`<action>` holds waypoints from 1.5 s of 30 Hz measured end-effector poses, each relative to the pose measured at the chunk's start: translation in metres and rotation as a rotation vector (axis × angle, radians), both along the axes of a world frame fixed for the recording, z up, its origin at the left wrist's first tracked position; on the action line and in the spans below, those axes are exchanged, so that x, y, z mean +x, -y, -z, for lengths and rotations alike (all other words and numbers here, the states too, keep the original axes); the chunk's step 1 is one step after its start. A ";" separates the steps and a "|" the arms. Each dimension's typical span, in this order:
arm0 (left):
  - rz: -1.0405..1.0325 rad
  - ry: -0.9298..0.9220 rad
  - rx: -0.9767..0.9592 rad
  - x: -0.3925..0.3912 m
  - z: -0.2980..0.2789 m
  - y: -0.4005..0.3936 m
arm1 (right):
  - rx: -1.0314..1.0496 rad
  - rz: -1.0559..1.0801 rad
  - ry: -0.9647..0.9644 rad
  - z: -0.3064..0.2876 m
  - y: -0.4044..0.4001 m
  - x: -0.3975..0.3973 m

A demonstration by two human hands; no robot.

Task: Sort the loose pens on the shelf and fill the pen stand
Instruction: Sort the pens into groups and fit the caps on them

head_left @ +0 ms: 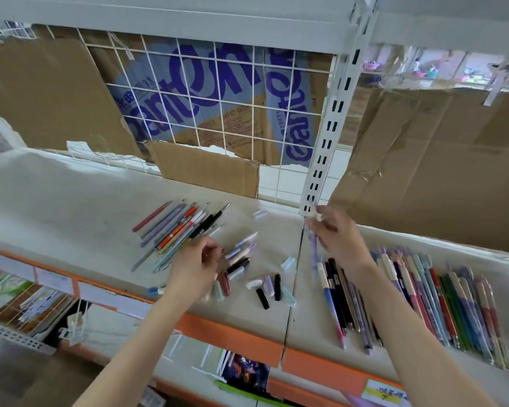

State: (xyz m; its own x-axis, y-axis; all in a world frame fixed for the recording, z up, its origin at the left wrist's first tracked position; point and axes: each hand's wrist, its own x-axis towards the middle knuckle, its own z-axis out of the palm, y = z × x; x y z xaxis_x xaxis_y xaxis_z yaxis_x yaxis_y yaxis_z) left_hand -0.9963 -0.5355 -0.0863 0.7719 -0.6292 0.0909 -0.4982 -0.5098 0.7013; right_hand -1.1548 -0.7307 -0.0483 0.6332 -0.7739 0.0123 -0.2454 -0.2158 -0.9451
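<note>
A person sorts pens on a white shelf [71, 195] whose front edge is orange. The right hand [340, 236], at about 3 o'clock of the frame's middle and just beside the slotted white upright [332, 127], pinches a pale purple pen [315, 251] that hangs blurred below the fingers. The left hand [196, 265], at about 7 o'clock, has its fingers curled above a scatter of loose caps [272, 284] and short pens; motion blur makes it hard to say whether it holds anything.

An unsorted fan of pens [177, 233] lies at about 9 o'clock from the caps, just beside the left hand. A long, side-by-side row of sorted pens [423, 298] lies at 4 o'clock, beneath the right forearm. Flattened cardboard [423, 160] and a wire grid [218, 113] back the shelf.

No pen stand shows in view. By the look of it the sorting is past halfway, with the larger share already laid in the row; the fan, the caps and the filling of the stand appear yet to be dealt with.
</note>
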 end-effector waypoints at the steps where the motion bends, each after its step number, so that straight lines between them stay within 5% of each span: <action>1: 0.010 0.039 0.031 0.003 0.004 0.001 | -0.062 0.023 -0.076 0.003 0.007 -0.007; 17: 0.053 0.082 0.144 0.028 0.029 -0.003 | -0.461 -0.242 -0.800 0.030 -0.018 -0.015; 34: 0.205 0.294 0.087 0.015 0.026 0.028 | -0.521 -0.232 -0.750 0.040 -0.017 -0.001; 40: 0.187 0.277 0.079 0.013 0.021 0.028 | -0.544 -0.318 -0.529 0.044 -0.026 -0.003; 45: 0.177 0.207 0.087 0.022 0.019 0.019 | -0.538 -0.320 -0.631 0.046 -0.027 0.003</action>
